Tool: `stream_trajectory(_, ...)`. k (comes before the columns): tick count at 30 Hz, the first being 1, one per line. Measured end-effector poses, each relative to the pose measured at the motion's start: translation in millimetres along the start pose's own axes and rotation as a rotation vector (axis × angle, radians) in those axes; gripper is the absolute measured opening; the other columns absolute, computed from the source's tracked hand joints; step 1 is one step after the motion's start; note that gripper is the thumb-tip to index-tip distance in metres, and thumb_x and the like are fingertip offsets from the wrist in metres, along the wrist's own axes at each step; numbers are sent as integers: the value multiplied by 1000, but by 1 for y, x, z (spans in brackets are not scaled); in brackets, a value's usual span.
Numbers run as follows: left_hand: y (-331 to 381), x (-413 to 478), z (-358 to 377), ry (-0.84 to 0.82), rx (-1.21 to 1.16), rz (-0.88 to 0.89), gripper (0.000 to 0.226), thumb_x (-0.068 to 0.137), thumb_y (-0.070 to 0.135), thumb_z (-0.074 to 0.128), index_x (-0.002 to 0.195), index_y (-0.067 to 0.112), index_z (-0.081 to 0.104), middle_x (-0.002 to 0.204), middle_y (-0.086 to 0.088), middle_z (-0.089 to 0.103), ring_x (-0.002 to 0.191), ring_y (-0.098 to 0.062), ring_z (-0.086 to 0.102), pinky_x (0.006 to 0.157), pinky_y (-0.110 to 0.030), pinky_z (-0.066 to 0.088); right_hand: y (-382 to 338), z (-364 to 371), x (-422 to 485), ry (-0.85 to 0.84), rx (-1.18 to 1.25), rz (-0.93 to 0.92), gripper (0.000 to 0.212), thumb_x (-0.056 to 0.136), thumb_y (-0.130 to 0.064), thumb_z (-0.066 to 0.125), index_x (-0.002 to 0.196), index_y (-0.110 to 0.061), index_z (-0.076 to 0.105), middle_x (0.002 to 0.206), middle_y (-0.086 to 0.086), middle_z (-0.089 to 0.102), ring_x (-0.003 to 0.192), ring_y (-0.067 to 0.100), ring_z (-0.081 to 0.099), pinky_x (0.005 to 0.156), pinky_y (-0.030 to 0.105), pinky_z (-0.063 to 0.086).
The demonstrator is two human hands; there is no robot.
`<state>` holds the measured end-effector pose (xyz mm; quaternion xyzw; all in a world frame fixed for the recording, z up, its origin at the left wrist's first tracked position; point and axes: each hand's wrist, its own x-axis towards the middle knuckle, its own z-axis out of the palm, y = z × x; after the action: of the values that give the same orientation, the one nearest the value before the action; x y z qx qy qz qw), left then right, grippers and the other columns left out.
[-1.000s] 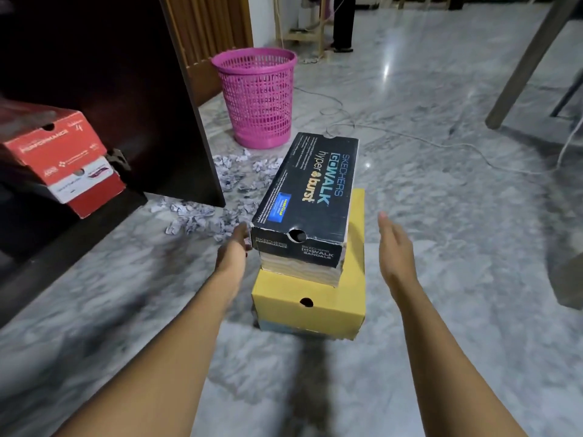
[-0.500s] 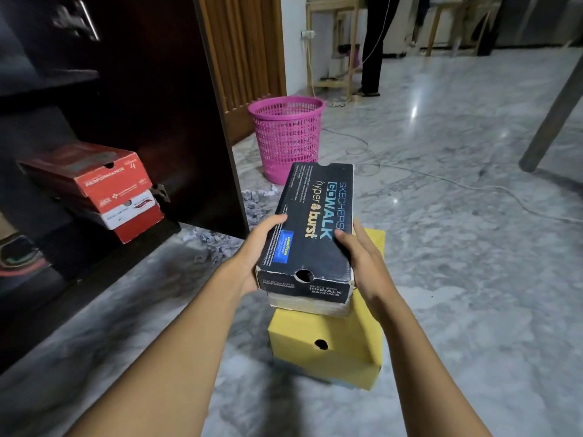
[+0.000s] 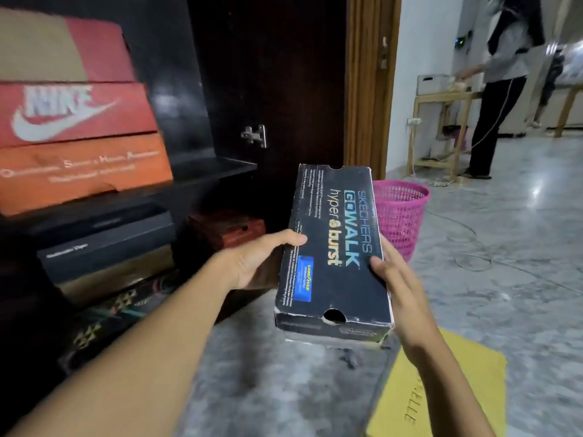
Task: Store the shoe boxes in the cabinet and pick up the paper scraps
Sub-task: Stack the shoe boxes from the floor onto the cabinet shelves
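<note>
A black Skechers shoe box hangs in the air in front of the open dark cabinet. My left hand grips its left side with the thumb on the lid. On the right side my right hand holds the box, fingers over the lid's edge. A yellow shoe box lies on the floor at the lower right. Red and orange shoe boxes are stacked on the cabinet's upper shelf, and black ones below. No paper scraps are in view.
A pink plastic basket stands on the marble floor behind the held box. The cabinet door stands open beside a wooden door frame. A person stands at a wooden table at the far right; cables run across the floor.
Both hands took hold of the black box, lifted it off the yellow box and carried it up toward the cabinet. The view rose, so the upper shelf shows.
</note>
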<state>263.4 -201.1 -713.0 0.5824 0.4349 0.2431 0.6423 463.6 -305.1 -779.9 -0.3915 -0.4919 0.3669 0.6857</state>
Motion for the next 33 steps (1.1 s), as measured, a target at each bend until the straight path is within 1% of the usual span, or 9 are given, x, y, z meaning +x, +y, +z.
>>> stream_trajectory(2, 17, -6, -33, 59, -15, 21, 45, 69, 44, 73, 99, 10, 70, 101, -12, 75, 86, -25, 69, 98, -40, 49, -12, 29, 29, -60, -14, 15, 35, 100, -14, 49, 132, -25, 59, 117, -7, 73, 109, 9, 68, 86, 22, 55)
stream_trajectory(7, 55, 8, -101, 185, -169, 57, 73, 57, 59, 79, 113, 14, 67, 115, -13, 62, 95, -29, 53, 100, -41, 45, -27, 86, 117, -209, -164, 225, 35, 97, -53, 46, 116, -35, 70, 114, -3, 74, 109, 19, 69, 105, 50, 45)
stream_trajectory(10, 80, 24, -129, 277, -231, 120, 48, 73, 56, 70, 98, 15, 73, 97, -11, 74, 78, -25, 69, 85, -40, 55, -31, 112, 158, -267, -161, 309, 42, 88, -62, 49, 115, -36, 67, 112, -1, 74, 108, 21, 68, 100, 50, 48)
stream_trajectory(16, 110, 82, -172, 381, -356, 117, 49, 75, 57, 69, 105, 19, 71, 94, -9, 77, 92, -27, 71, 90, -48, 54, -3, 144, 219, -222, -205, 158, 28, 90, -36, 65, 117, -30, 64, 110, -4, 74, 95, 8, 71, 84, 40, 58)
stream_trajectory(20, 107, 127, -196, 488, -385, 124, 96, 44, 76, 76, 127, 32, 58, 115, -2, 71, 103, -26, 69, 98, -54, 48, 21, 165, 265, -188, -187, 124, 33, 85, -44, 72, 115, -32, 65, 116, -3, 72, 107, 17, 69, 100, 49, 51)
stream_trajectory(24, 104, 158, -218, 496, -235, 237, 114, 44, 86, 70, 143, 58, 21, 150, 14, 42, 130, -19, 50, 107, -54, 40, 50, 182, 306, -135, -107, 114, 35, 86, -36, 72, 119, -25, 64, 116, -1, 72, 110, 18, 68, 102, 43, 51)
stream_trajectory(28, 114, 159, -217, 550, 144, 373, 105, 65, 74, 70, 149, 52, 12, 162, 12, 16, 146, -13, 25, 120, -39, 20, 66, 198, 345, -63, -95, 54, 31, 93, -20, 66, 122, -13, 59, 110, -3, 70, 85, -9, 67, 71, 6, 49)
stream_trajectory(30, 118, 171, -224, 641, 301, 418, 90, 80, 57, 70, 152, 43, 18, 163, 7, 4, 149, -13, 12, 118, -32, 15, 73, 205, 368, -34, -118, 50, 32, 93, -18, 66, 123, -10, 57, 106, -4, 68, 79, -11, 67, 67, 4, 48)
stream_trajectory(33, 130, 196, -242, 739, 461, 455, 83, 84, 45, 70, 153, 29, 26, 163, -1, 15, 149, -15, 17, 119, -29, 19, 85, 217, 396, 48, -230, 7, 55, 87, -36, 73, 132, -12, 52, 117, -1, 64, 97, 1, 66, 86, 20, 54)
